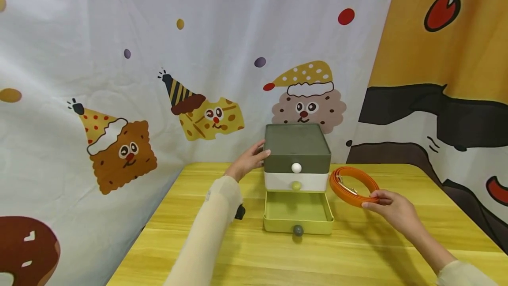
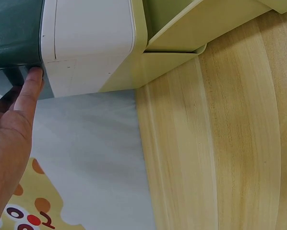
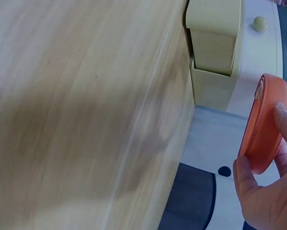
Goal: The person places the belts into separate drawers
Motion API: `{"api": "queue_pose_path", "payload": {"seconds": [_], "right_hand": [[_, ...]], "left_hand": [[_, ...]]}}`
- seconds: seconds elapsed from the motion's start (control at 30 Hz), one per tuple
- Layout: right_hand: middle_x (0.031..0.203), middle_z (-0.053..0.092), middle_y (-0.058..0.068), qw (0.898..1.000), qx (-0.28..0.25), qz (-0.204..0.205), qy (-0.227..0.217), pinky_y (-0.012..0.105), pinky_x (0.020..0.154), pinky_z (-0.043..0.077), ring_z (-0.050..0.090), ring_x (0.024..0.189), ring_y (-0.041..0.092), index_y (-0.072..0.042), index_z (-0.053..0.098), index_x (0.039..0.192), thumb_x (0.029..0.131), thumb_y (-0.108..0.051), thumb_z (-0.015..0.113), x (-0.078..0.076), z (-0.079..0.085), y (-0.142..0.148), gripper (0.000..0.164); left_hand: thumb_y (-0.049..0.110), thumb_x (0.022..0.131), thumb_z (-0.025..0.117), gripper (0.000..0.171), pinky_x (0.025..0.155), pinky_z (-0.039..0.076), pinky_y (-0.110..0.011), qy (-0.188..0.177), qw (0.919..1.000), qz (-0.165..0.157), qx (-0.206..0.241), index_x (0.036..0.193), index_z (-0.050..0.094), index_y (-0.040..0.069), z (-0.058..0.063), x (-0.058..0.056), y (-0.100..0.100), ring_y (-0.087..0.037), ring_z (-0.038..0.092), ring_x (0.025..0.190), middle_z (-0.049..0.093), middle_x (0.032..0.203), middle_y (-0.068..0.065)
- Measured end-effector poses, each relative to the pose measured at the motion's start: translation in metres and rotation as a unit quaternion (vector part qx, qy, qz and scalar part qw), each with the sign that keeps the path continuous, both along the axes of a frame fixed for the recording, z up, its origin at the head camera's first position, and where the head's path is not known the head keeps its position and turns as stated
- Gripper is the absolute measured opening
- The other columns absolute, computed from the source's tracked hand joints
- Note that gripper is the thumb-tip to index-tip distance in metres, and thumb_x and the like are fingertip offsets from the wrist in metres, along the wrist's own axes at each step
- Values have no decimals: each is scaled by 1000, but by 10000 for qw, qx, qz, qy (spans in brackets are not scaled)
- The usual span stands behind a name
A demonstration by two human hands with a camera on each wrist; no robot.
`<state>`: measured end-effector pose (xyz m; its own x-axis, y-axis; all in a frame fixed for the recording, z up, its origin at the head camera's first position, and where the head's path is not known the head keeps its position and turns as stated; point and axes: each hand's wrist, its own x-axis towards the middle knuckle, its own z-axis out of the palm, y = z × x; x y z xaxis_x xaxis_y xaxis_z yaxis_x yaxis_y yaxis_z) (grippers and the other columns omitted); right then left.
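A small three-tier drawer box (image 1: 297, 140) stands near the table's back edge, dark green on top, white in the middle and yellow-green below. Its bottom drawer (image 1: 298, 226), with a grey knob, is pulled out and holds nothing. My left hand (image 1: 251, 159) rests against the left side of the green top tier, fingers extended along it, as the left wrist view also shows. To the right of the box, my right hand (image 1: 394, 210) pinches a coiled orange belt (image 1: 349, 198) between thumb and fingers, above the table. A metal buckle shows inside the coil.
The wooden table (image 1: 190, 242) carries the box. A small black object (image 1: 240, 212) shows beside the left sleeve. Behind the table hangs a curtain (image 1: 222, 56) printed with cartoon snacks.
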<state>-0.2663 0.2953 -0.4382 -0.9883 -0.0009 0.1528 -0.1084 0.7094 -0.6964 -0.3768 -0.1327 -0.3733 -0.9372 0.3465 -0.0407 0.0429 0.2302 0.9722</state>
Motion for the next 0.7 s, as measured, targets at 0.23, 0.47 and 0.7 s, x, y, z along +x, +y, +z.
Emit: {"api": "queue_pose_path", "payload": {"seconds": [0.23, 0.47, 0.7], "right_hand": [[102, 70, 8, 9991, -278, 132, -299, 26, 63, 48, 60, 87, 13, -4, 68, 107, 81, -46, 81, 11, 8, -6, 51], [101, 70, 7, 9988, -304, 215, -321, 26, 63, 51, 61, 86, 11, -5, 68, 104, 80, -43, 82, 19, 6, -9, 47], [104, 68, 8, 9972, -455, 477, -346, 26, 67, 55, 64, 93, 14, -5, 69, 101, 80, -38, 84, 26, 7, -16, 42]], "left_hand": [[41, 100, 59, 71, 112, 37, -46, 45, 10000, -3, 74, 159, 22, 30, 1, -2, 1, -29, 34, 143, 18, 163, -8], [42, 100, 59, 71, 111, 38, -45, 22, 10000, 4, 61, 159, 22, 30, 1, 0, 1, -28, 34, 143, 18, 164, -8], [41, 101, 58, 71, 111, 39, -45, 34, 9999, -23, 135, 160, 20, 29, 0, 1, 2, -27, 32, 144, 18, 164, -8]]}}
